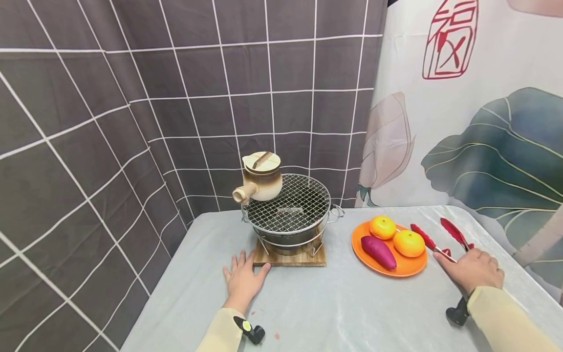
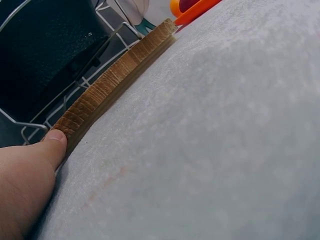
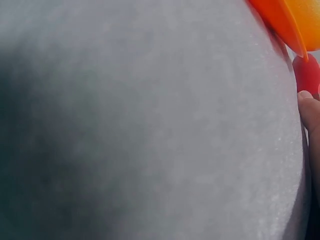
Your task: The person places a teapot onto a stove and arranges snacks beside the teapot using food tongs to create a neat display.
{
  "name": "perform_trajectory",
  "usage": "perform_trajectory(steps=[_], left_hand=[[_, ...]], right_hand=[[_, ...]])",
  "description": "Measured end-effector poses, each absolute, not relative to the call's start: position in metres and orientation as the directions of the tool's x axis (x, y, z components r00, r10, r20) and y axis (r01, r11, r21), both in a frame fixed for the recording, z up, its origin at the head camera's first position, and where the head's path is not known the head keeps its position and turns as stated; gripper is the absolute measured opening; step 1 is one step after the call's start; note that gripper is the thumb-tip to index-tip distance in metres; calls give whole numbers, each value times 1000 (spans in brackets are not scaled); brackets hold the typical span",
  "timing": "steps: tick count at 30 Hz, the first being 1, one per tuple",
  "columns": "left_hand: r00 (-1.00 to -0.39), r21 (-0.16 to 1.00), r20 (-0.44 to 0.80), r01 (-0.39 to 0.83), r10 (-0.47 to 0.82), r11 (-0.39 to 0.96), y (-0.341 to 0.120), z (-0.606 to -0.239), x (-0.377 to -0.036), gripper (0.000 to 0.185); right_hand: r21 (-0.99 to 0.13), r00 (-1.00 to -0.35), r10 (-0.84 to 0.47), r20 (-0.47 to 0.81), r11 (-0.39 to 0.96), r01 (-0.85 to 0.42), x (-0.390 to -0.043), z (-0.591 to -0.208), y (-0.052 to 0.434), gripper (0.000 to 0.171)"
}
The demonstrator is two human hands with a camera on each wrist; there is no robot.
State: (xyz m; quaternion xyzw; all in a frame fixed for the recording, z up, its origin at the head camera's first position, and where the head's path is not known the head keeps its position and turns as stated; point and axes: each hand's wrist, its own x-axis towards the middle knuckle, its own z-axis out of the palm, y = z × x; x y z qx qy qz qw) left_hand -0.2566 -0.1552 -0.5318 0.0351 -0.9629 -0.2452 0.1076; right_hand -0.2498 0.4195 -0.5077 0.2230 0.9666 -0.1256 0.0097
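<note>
My left hand (image 1: 244, 276) lies flat on the grey table (image 1: 352, 313), fingers spread; its thumb (image 2: 55, 142) touches the corner of the wooden board (image 2: 115, 80) under a small round grill (image 1: 288, 205). A clay teapot (image 1: 261, 181) with a wooden lid stands on the grill's mesh at the back left. My right hand (image 1: 472, 269) is curled over the handle end of red tongs (image 1: 428, 240), whose tips spread apart beside an orange plate (image 1: 409, 269). The plate holds two oranges (image 1: 382, 227) (image 1: 409, 243) and a purple sweet potato (image 1: 378, 252).
A dark tiled wall stands behind and to the left of the table. A painted cloth with leaves hangs at the right. In the right wrist view the plate's rim (image 3: 275, 17) and a red part of the tongs (image 3: 307, 72) lie by my finger (image 3: 310, 110).
</note>
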Motion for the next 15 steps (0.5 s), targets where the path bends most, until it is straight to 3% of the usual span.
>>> perform_trajectory(steps=[15], left_hand=[[-976, 477, 182, -20, -121, 879, -155, -531, -256, 72]], right_hand=[[-265, -909, 410, -73, 871, 414, -249, -505, 423, 117]])
